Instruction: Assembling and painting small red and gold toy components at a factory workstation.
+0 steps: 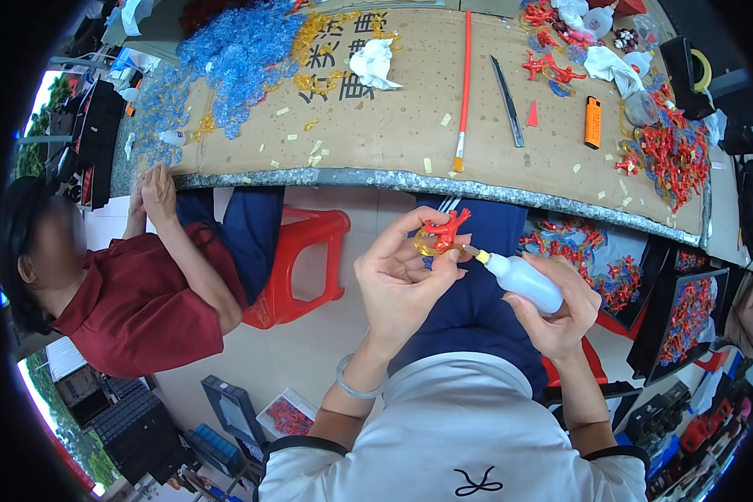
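Between the thumb and fingers of my left hand point(402, 280) is a small red plastic figure point(445, 232) joined to a clear yellow piece point(427, 244). I hold both above my lap, just off the table's near edge. My right hand point(556, 309) is wrapped round a white squeeze bottle point(525, 283), tilted so that its yellow-collared nozzle points at the figure. The nozzle's tip is at or very near the underside of the figure; whether it touches I cannot tell. Part of the yellow piece is hidden behind my fingers.
On the cardboard-topped table point(376, 125) lie a red-handled brush point(464, 92), a craft knife point(508, 100), an orange lighter point(592, 123) and a heap of red figures point(678, 155). Blue pieces point(243, 58) pile up at the far left. A co-worker point(142, 293) sits left, by a red stool point(305, 263).
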Available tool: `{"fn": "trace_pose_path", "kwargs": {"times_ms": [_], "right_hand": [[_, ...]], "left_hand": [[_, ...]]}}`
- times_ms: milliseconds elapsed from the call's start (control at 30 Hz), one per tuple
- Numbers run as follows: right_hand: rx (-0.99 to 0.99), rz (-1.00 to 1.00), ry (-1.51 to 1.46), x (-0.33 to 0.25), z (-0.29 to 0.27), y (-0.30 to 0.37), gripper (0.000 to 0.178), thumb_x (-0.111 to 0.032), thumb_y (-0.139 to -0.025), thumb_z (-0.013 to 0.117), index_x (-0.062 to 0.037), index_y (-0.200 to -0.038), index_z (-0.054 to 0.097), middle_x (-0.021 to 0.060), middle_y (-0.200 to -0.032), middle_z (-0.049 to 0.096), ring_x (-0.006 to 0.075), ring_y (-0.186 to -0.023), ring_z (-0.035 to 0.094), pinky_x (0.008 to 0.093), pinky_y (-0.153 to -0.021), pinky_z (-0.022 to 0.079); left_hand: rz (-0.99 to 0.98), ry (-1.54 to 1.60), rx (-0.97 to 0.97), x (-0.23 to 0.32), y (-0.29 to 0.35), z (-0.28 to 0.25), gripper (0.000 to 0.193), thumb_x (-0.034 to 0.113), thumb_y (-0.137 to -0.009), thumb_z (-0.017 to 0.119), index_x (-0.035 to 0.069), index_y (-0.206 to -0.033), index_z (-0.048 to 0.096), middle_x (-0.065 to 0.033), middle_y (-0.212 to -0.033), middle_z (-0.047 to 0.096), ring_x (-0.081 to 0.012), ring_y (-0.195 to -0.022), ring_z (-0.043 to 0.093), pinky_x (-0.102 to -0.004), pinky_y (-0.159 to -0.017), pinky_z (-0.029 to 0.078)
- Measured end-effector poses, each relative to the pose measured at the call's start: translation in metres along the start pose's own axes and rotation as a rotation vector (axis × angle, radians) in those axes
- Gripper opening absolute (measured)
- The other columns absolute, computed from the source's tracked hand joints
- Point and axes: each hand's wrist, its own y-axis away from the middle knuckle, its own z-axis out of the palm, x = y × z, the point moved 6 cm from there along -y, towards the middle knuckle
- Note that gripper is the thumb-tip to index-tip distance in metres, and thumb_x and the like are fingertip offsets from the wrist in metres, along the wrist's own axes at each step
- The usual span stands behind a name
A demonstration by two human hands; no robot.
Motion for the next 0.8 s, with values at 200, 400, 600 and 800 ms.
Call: {"fn": "trace_pose_path", "kwargs": {"times_ms": [200, 400, 600, 800], "right_hand": [[-0.014, -0.021, 0.026, -0.003, 0.001, -0.001, 0.04, -0.004, -0.063, 0.079, 0.0064, -0.098, 0.064, 0.0181, -0.086, 0.068, 0.0261, -0.073, 0.067, 0.0327, -0.065, 0.05], [-0.019, -0.035, 0.052, -0.006, 0.002, -0.001, 0.04, -0.003, -0.062, 0.079, 0.0062, -0.098, 0.064, 0.0181, -0.086, 0.068, 0.0265, -0.073, 0.067, 0.0329, -0.065, 0.05], [-0.042, -0.101, 0.123, -0.011, 0.0, -0.003, 0.041, -0.002, -0.061, 0.079, 0.0063, -0.098, 0.064, 0.0182, -0.084, 0.067, 0.0268, -0.073, 0.066, 0.0326, -0.063, 0.05], [-0.066, -0.098, 0.143, -0.017, -0.002, -0.006, 0.04, -0.001, -0.061, 0.078, 0.0066, -0.098, 0.064, 0.0181, -0.083, 0.067, 0.0273, -0.072, 0.066, 0.0318, -0.06, 0.05]], "left_hand": [[0.014, -0.005, 0.006, 0.001, 0.001, -0.001, 0.036, -0.012, -0.08, 0.057, -0.008, -0.115, 0.051, -0.0193, -0.095, 0.065, -0.0218, -0.088, 0.067, -0.0281, -0.072, 0.058], [0.008, -0.002, 0.01, 0.002, 0.002, -0.001, 0.036, -0.012, -0.08, 0.057, -0.008, -0.115, 0.052, -0.0188, -0.094, 0.065, -0.0214, -0.087, 0.067, -0.028, -0.072, 0.057], [0.021, -0.012, 0.004, 0.0, 0.002, -0.001, 0.036, -0.012, -0.08, 0.057, -0.008, -0.115, 0.052, -0.0186, -0.094, 0.065, -0.0214, -0.087, 0.067, -0.0278, -0.072, 0.057], [0.028, -0.002, 0.007, 0.001, 0.001, 0.0, 0.036, -0.012, -0.08, 0.057, -0.007, -0.115, 0.052, -0.0184, -0.094, 0.066, -0.0213, -0.088, 0.067, -0.0275, -0.073, 0.057]]}}
